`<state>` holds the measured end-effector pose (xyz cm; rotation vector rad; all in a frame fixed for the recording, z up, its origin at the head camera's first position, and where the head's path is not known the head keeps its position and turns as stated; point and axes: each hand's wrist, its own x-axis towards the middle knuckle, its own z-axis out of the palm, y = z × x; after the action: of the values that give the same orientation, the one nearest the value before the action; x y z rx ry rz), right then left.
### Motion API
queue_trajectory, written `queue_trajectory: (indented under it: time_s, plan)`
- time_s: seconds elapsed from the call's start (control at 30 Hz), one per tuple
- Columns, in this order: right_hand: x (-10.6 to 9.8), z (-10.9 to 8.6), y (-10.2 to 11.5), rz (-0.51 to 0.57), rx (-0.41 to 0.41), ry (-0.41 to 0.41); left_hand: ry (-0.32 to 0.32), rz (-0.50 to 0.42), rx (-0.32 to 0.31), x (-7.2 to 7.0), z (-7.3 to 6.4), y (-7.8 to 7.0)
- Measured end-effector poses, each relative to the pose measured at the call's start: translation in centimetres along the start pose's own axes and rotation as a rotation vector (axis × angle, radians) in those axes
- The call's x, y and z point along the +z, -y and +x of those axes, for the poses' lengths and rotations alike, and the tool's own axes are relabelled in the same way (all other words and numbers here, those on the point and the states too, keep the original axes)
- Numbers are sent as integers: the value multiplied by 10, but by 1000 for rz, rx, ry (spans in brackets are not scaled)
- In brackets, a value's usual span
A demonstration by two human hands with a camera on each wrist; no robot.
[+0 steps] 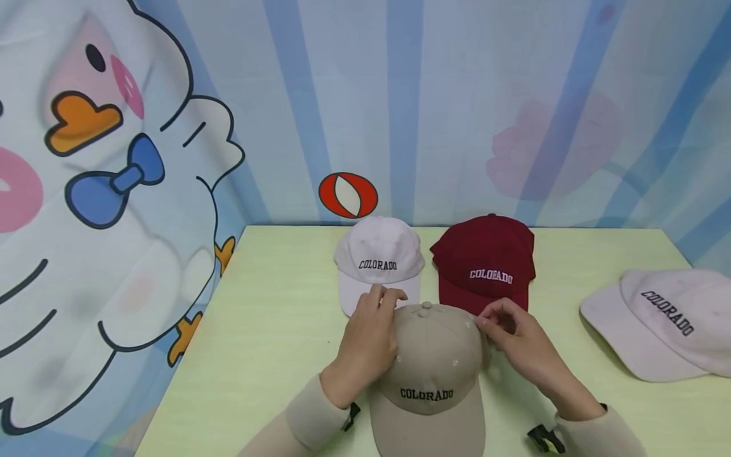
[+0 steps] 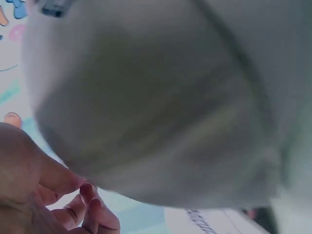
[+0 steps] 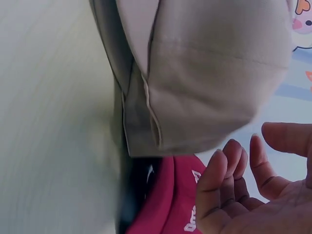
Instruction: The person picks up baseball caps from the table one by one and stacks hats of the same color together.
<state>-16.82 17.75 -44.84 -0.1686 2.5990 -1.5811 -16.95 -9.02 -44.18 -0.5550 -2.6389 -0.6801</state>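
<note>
A beige baseball cap (image 1: 436, 349) lettered COLORADO stands in the front middle, its brim toward me. My left hand (image 1: 368, 343) lies along the cap's left side, fingers loosely bent near the crown's top. In the left wrist view the thumb (image 2: 58, 175) and fingertips come close together right at the crown's edge. Across from it my right hand (image 1: 522, 343) has its thumb and index finger by the crown's right side. The right wrist view shows that hand's relaxed fingers (image 3: 229, 170) apart from the beige fabric, with a gap between thumb and fingers.
Behind the beige cap are a white cap (image 1: 379, 247) and a dark red cap (image 1: 485, 254), side by side. A pale pinkish cap (image 1: 668, 324) lies at the right, brim toward the left. All are on a light yellow-green table (image 1: 274, 304) before a printed cartoon backdrop (image 1: 457, 95).
</note>
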Motion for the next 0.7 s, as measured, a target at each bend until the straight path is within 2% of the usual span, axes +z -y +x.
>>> queue_trajectory:
  time_s: [0.13, 0.23, 0.3, 0.4, 0.57, 0.7]
  plan:
    - [-13, -7, 0, -11, 24, -4, -2, -87, 48, -7, 3, -20]
    - [-24, -13, -1, -14, 19, -27, 25, -180, 89, -11, 4, -37]
    - [-32, -16, -4, -19, 14, -49, 72, -268, 102, -12, 4, -48]
    - [-45, -20, -9, -29, 6, -83, 167, -439, 89, -11, 4, -66]
    - [-67, -28, -21, -48, 21, -135, 361, -754, -40, -3, 4, -98]
    - [-82, -36, -32, -21, 59, -156, 448, -934, -150, 9, 1, -125]
